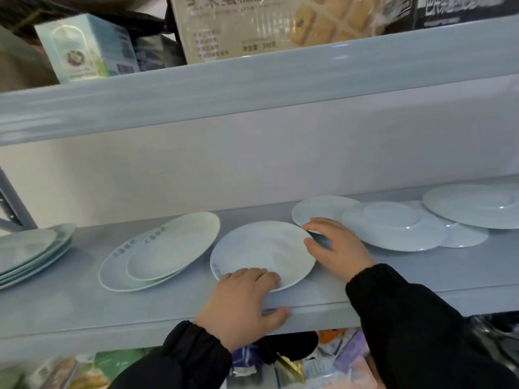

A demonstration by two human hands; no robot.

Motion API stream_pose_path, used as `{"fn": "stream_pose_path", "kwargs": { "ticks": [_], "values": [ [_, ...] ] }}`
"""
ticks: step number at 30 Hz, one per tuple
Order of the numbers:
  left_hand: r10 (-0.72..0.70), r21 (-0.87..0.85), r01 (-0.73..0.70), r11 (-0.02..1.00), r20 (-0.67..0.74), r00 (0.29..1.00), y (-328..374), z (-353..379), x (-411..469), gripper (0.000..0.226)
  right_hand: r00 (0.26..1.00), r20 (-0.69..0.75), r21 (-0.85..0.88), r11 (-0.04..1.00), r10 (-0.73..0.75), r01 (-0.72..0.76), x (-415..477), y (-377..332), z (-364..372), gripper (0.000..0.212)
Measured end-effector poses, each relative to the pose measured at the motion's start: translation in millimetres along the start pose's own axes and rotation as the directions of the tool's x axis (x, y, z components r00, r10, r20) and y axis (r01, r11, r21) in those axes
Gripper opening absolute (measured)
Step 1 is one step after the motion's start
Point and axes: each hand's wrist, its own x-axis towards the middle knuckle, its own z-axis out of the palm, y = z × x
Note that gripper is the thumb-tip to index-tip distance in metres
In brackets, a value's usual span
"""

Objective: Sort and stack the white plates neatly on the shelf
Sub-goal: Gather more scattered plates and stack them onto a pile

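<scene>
Head view of a pale blue shelf (70, 301) scattered with white plates. A single plate (261, 251) lies near the shelf's front edge, about midway along. The left hand (244, 299) rests its fingers on the plate's near rim, thumb on the shelf's front lip, gripping nothing. The right hand (334, 245) pinches the plate's right rim between thumb and fingers. Toward the left end sit a nested lettered pair (157, 254) and a taller stack (28, 254). Upturned plates (393, 228) overlap toward the right end. To do this well, probably lift the rim clear (sliding could nudge neighbours), support it underneath, then lower it centred on a matching-size pile.
</scene>
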Motion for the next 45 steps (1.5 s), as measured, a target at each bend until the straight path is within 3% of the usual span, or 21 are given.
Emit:
{"fn": "stream_pose_path", "kwargs": {
  "ticks": [5,12,16,22,27,36,42,45],
  "values": [
    [0.08,-0.02,-0.081,0.997,-0.031,0.996,12,-5,-13,0.04,1.0,-0.005,0.065,0.997,0.029,-0.028,-1,-2,-1,0.029],
    [0.252,0.078,-0.248,0.966,-0.047,0.967,1,-1,-24,0.079,0.984,-0.08,0.304,0.944,0.161,-0.13,-2,-6,-1,0.03],
    [0.248,0.016,-0.25,0.968,-0.187,0.95,-8,-29,-29,0.061,0.961,-0.153,0.388,0.908,0.232,-0.157,-2,-10,2,0.027],
    [0.109,-0.013,-0.13,0.991,-0.464,0.879,-40,-82,-38,0.03,0.985,-0.061,0.143,0.978,0.163,-0.153,8,-19,30,0.023],
    [0.055,0.055,-0.028,0.998,-0.601,0.797,-93,-114,-44,0.022,0.996,0.092,-0.033,0.999,-0.001,0.004,14,-52,72,0.022],
    [-0.109,0.104,0.2,0.974,-0.559,0.822,-216,-89,-81,0.025,0.984,0.151,-0.055,0.993,-0.1,0.109,31,-83,115,0.023],
    [-0.088,0.189,0.173,0.967,-0.389,0.917,-250,-37,-98,0.041,0.985,0.151,-0.051,0.995,-0.081,0.089,33,-84,118,0.021],
    [-0.148,0.09,0.187,0.978,-0.333,0.931,-247,-34,-103,0.039,0.987,0.146,-0.046,0.996,-0.073,0.081,31,-85,117,0.021]
  ]
}}
